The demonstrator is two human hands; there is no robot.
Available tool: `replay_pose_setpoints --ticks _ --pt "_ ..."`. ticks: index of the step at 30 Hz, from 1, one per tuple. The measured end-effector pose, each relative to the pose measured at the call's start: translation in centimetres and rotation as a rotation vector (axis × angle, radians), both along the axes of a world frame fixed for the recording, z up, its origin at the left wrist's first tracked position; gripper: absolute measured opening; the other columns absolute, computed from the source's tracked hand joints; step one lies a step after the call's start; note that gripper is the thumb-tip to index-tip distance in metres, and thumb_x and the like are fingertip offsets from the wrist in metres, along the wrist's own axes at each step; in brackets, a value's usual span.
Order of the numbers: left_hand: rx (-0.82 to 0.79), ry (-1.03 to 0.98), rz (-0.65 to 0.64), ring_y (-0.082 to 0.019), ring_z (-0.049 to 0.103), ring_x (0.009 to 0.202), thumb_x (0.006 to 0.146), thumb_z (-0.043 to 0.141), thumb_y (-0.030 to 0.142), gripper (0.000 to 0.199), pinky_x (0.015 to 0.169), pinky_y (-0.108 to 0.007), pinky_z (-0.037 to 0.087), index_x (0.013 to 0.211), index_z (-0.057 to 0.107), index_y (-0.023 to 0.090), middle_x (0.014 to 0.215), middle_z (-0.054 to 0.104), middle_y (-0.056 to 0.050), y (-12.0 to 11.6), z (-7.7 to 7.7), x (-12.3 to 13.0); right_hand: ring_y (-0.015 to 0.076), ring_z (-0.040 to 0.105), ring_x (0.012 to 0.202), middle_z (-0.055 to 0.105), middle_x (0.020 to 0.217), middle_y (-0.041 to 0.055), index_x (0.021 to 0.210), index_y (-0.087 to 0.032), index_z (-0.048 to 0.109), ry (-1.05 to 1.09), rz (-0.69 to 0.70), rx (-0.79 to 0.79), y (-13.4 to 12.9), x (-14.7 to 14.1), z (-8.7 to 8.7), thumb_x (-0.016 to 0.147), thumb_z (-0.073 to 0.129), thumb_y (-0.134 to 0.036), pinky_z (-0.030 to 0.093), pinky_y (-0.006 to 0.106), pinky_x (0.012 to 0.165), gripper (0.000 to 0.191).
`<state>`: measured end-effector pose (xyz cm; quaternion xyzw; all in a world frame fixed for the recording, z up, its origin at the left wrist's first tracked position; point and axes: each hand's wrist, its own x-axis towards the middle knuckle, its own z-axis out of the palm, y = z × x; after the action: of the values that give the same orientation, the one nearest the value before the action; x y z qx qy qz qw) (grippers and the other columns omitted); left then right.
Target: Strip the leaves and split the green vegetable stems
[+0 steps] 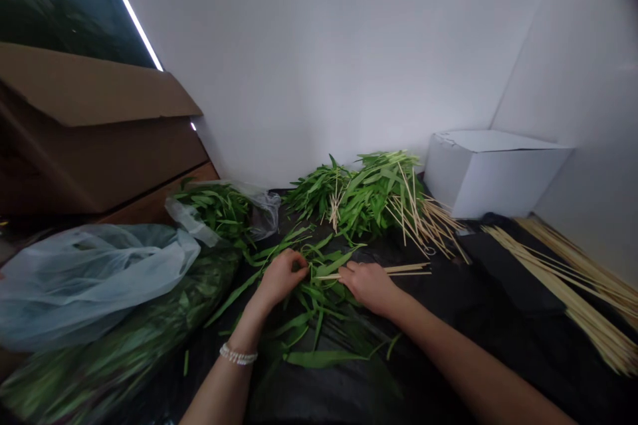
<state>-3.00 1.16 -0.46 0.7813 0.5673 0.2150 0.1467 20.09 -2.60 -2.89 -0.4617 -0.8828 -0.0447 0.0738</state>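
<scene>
My left hand point(282, 273) is closed in a pinch at the loose, long-leaved greens point(319, 309), its fingertips on a green stem. A beaded bracelet circles that wrist. Just to the right, my right hand point(367, 284) is wrapped over a few thin bamboo skewers point(409, 269). Their tips point left into the leaves and their other ends stick out on the right. Part of the skewers is hidden under the fingers. Behind both hands lies a heap of greens threaded on skewers point(373, 196), the bare sticks fanning out to the right.
On the left are a clear bag of greens point(214, 212), a larger plastic bag point(94, 272) and a cardboard box point(100, 146). A white box point(498, 169) stands at the back right. Bundles of bare skewers point(573, 299) lie on the black-covered surface point(423, 358) at right.
</scene>
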Motion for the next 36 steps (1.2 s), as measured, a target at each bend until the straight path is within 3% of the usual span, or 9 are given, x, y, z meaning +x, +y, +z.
replay_pose_setpoints --ticks 4,6,12,17,24,31,33,36 --pt "-0.099 -0.408 -0.060 -0.016 0.059 0.068 0.075 0.060 0.037 0.021 0.066 -0.027 0.046 0.077 0.062 0.016 0.074 0.067 -0.003 0.3 0.4 -0.1 0.0180 0.065 0.083 0.065 0.100 0.0108 0.103 -0.018 0.064 -0.034 -0.039 -0.070 0.0 0.0 0.4 0.098 0.036 -0.024 0.047 0.024 0.068 0.030" --pt "-0.105 -0.478 -0.084 -0.015 0.060 0.066 0.075 0.061 0.038 0.022 0.065 -0.026 0.045 0.079 0.061 0.016 0.072 0.067 -0.003 0.3 0.5 -0.1 0.0178 0.065 0.085 0.065 0.101 0.0112 0.105 -0.018 0.064 -0.041 -0.063 -0.097 0.0 0.0 0.6 0.097 0.037 -0.025 0.047 0.024 0.069 0.029" --pt "0.032 -0.182 -0.011 -0.016 0.060 0.069 0.080 0.058 0.039 0.023 0.065 -0.026 0.042 0.079 0.069 0.019 0.075 0.070 -0.002 -0.1 0.0 -0.6 0.0178 0.066 0.079 0.065 0.100 0.0097 0.108 -0.020 0.063 -0.034 -0.097 -0.105 0.2 0.2 0.4 0.098 0.034 -0.029 0.047 0.025 0.068 0.032" --pt "0.021 0.104 0.016 -0.020 0.060 0.076 0.076 0.065 0.033 0.012 0.069 -0.028 0.041 0.077 0.072 0.022 0.078 0.068 -0.003 -0.1 -0.9 -0.6 0.0188 0.066 0.081 0.065 0.098 0.0097 0.102 -0.018 0.063 -0.042 -0.067 -0.084 0.2 0.3 0.2 0.098 0.034 -0.026 0.047 0.025 0.068 0.030" --pt "0.127 0.167 -0.003 -0.020 0.058 0.083 0.080 0.059 0.022 0.008 0.075 -0.030 0.043 0.080 0.068 0.021 0.082 0.064 -0.004 -0.1 -1.3 -0.4 0.0182 0.066 0.080 0.065 0.097 0.0096 0.098 -0.017 0.064 -0.045 -0.061 -0.090 0.1 0.4 0.7 0.098 0.034 -0.024 0.046 0.025 0.066 0.031" --pt "0.432 -0.276 0.162 -0.017 0.059 0.076 0.084 0.057 0.029 0.013 0.077 -0.030 0.045 0.087 0.065 0.020 0.089 0.067 -0.004 -0.1 -0.1 -0.8 0.0191 0.066 0.083 0.065 0.095 0.0098 0.096 -0.016 0.064 -0.056 -0.064 -0.106 0.2 0.3 0.8 0.095 0.039 -0.019 0.046 0.025 0.066 0.026" --pt "0.400 -0.516 0.182 -0.017 0.062 0.076 0.083 0.060 0.033 0.016 0.076 -0.029 0.046 0.089 0.065 0.019 0.087 0.070 -0.004 -0.3 0.3 -0.5 0.0188 0.067 0.081 0.066 0.095 0.0099 0.096 -0.016 0.064 -0.056 -0.076 -0.100 0.2 0.3 0.7 0.096 0.037 -0.021 0.045 0.025 0.065 0.028" --pt "0.202 -0.883 0.133 -0.018 0.066 0.082 0.077 0.069 0.036 0.022 0.075 -0.027 0.048 0.088 0.064 0.017 0.086 0.073 -0.005 -0.6 0.7 0.0 0.0178 0.067 0.079 0.066 0.095 0.0090 0.094 -0.017 0.065 -0.051 -0.082 -0.089 0.1 0.5 0.7 0.097 0.037 -0.024 0.044 0.024 0.063 0.029"
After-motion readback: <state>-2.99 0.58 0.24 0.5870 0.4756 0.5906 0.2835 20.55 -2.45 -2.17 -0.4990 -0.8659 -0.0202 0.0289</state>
